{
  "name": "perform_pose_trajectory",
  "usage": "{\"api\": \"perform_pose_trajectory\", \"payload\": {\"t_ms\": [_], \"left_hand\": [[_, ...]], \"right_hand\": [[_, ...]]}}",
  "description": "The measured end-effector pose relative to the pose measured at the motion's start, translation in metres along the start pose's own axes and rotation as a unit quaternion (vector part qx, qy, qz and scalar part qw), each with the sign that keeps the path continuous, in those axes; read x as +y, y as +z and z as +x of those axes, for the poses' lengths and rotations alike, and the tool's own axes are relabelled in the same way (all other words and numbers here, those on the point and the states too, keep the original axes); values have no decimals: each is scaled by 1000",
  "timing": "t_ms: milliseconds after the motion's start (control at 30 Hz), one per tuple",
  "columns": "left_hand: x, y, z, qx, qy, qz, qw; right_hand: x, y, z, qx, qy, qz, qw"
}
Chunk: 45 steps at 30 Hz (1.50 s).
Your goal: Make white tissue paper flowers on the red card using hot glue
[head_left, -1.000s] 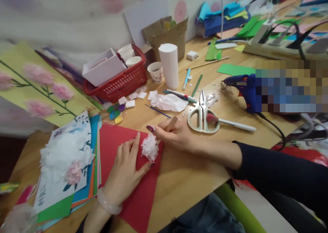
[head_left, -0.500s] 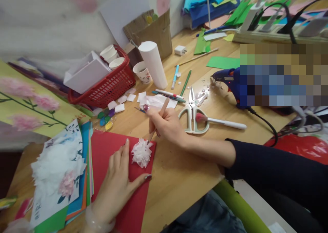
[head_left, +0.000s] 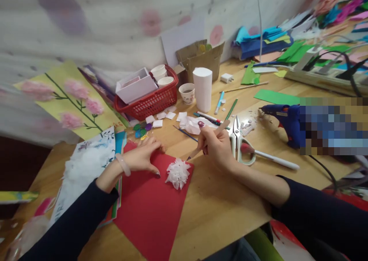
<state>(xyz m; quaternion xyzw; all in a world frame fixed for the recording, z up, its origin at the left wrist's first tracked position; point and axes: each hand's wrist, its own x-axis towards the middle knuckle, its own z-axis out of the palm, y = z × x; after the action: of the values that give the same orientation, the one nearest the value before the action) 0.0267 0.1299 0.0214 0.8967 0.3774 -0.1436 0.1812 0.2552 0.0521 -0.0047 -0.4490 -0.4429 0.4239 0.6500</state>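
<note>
On the wooden table lies a sheet of red paper point(head_left: 149, 211), with a ruffled white paper flower point(head_left: 178, 173) near its right corner. My left hand point(head_left: 143, 153) rests at the upper left part of the sheet, fingers apart, holding nothing. To the right of the flower, my right hand point(head_left: 215, 146) grips a slim wooden-coloured stick point(head_left: 222, 127) with a dark tip. That tip points down just beyond the sheet's upper right corner, apart from the flower. White-handled scissors point(head_left: 236, 138) lie beside my right hand.
A blue glue gun point(head_left: 280, 113) lies at the right, near a brush point(head_left: 276, 159). Behind are a red basket point(head_left: 152, 104), a paper cup point(head_left: 186, 96), a white roll point(head_left: 202, 90) and a power strip point(head_left: 316, 81). Stacked papers point(head_left: 83, 169) lie left.
The view has shifted up and left. My left hand has moved from beside the flower to the sheet's upper left part. The stick's tip has come away from the flower.
</note>
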Motion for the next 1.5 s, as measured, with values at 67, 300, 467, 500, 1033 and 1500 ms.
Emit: {"api": "perform_pose_trajectory", "payload": {"t_ms": [67,300,467,500,1033,1500], "left_hand": [[-1,2,-1,2,5,-7,1000],[-8,6,-5,45,40,-58,996],[-16,-3,6,40,72,-95,992],[-18,-5,8,27,78,-114,990],[25,-12,27,-90,62,-328,938],[35,48,-61,81,-240,-563,787]], "right_hand": [[-1,-1,-1,8,-12,-4,1000],[0,-2,-3,9,-45,-27,999],[-1,-3,-4,10,-65,-40,997],[-2,-3,-4,11,-70,-40,997],[-9,-6,0,62,-73,20,995],[-9,-8,3,45,-50,62,996]]}}
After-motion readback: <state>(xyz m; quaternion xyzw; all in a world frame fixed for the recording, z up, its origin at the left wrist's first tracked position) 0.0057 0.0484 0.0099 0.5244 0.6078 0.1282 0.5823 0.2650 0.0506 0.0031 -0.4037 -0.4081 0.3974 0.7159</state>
